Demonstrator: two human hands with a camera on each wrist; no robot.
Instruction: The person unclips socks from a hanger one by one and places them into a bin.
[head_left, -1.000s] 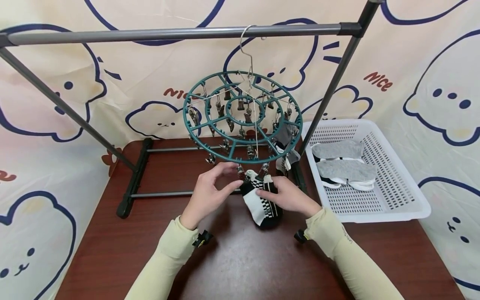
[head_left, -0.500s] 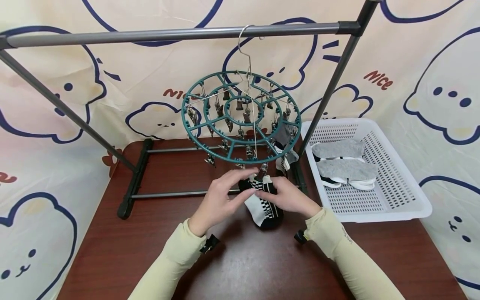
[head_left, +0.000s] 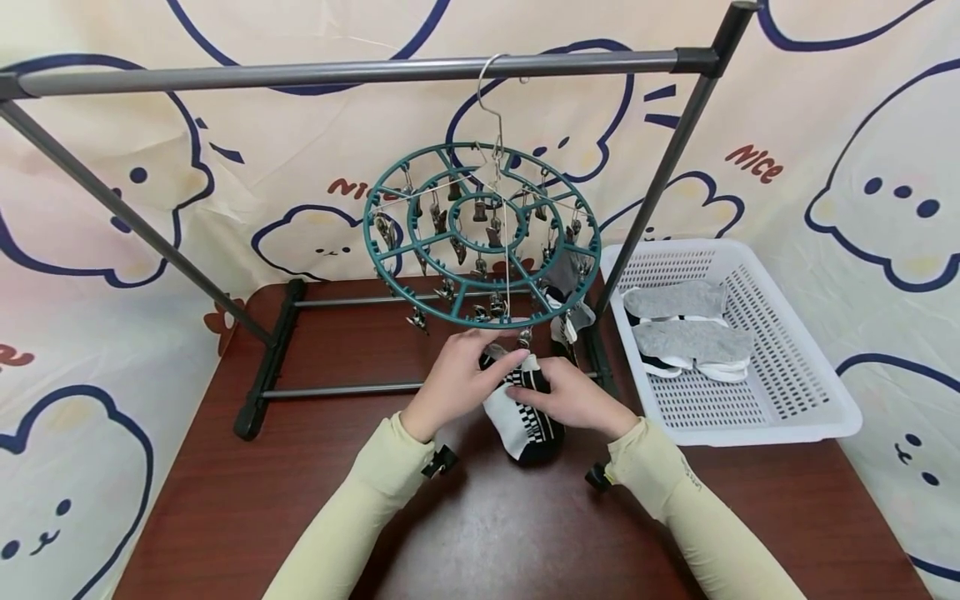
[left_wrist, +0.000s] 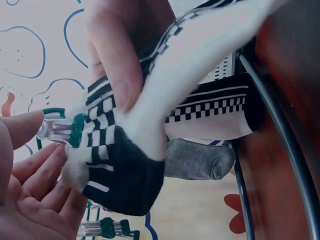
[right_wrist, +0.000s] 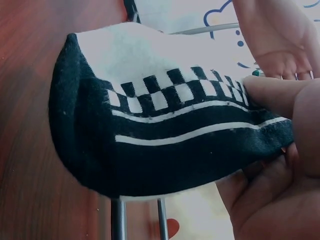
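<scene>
A black-and-white sock with a checkered band (head_left: 517,425) hangs below the front rim of a round green clip hanger (head_left: 457,302). My right hand (head_left: 577,396) pinches its upper part between thumb and fingers. Close by, my left hand (head_left: 459,377) is at the cuff. In the left wrist view, its thumb and fingers pinch a metal clip with green tips (left_wrist: 56,129), which sits at the sock's white cuff. The right wrist view shows the sock's black toe and checkered side (right_wrist: 165,95), with my right thumb on the fabric.
A grey rack bar (head_left: 337,77) carries the hanger, with several clips dangling. More socks (head_left: 573,317) hang at its right side. A white perforated basket (head_left: 765,435) stands at right, holding grey and white socks (head_left: 693,342). A rack foot (head_left: 258,408) lies at left.
My left hand has moved right, from beside the hanger's front clips to the clip at the sock's cuff. My right hand keeps its hold on the sock, nearly in place.
</scene>
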